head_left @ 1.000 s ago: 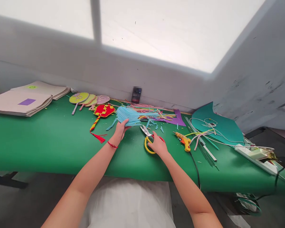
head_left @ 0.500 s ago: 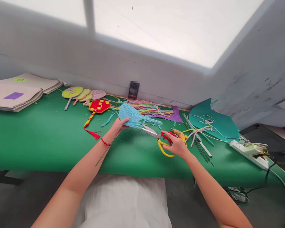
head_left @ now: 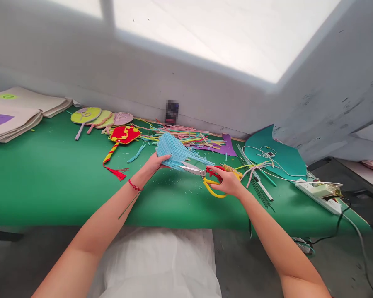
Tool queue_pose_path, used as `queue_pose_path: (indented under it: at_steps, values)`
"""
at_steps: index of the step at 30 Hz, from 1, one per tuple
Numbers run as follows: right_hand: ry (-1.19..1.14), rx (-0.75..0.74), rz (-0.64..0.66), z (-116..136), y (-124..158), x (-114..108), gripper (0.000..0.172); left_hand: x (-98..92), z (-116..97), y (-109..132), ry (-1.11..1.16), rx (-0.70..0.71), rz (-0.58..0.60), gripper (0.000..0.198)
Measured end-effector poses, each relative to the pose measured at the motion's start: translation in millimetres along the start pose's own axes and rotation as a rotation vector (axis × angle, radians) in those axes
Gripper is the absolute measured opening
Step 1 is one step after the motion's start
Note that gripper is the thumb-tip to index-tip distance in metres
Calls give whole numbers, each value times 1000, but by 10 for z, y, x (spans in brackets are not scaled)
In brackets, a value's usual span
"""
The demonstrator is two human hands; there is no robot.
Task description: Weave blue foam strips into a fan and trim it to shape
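Left grip (head_left: 157,162) extended forward, clasping blue strips (head_left: 170,148); right grip (head_left: 231,183) angled inward, holding scissors (head_left: 202,172)

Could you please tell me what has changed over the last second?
The right hand has moved right with the scissors, now partly covering the glue gun; the blades point more squarely left, at the edge of the blue sheet. A thin dark stem now trails from the left hand, which still grips the sheet. The red fan stays put.
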State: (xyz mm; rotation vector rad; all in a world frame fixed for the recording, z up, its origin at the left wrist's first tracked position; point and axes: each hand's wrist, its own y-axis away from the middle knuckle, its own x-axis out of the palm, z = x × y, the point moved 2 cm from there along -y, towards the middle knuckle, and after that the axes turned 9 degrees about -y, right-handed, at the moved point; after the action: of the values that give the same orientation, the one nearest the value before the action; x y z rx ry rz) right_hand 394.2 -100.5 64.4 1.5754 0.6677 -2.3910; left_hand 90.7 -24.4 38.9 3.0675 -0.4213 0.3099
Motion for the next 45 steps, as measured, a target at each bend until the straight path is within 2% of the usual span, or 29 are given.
queue_pose_path:
  at_steps: [19,29,36,45]
  values:
    - [107,-63,-59,-102,33,89,66,-4,8,1,-5,-12,4,55]
    - [164,-129,-95,-94,34,101,59,-32,63,-32,-19,6,31,58]
    - [202,-147,-128,-109,43,106,59,-30,62,-41,-2,-35,-17,55]
    - [178,-108,-75,-113,35,96,63,2,5,4,10,-55,-45,52]
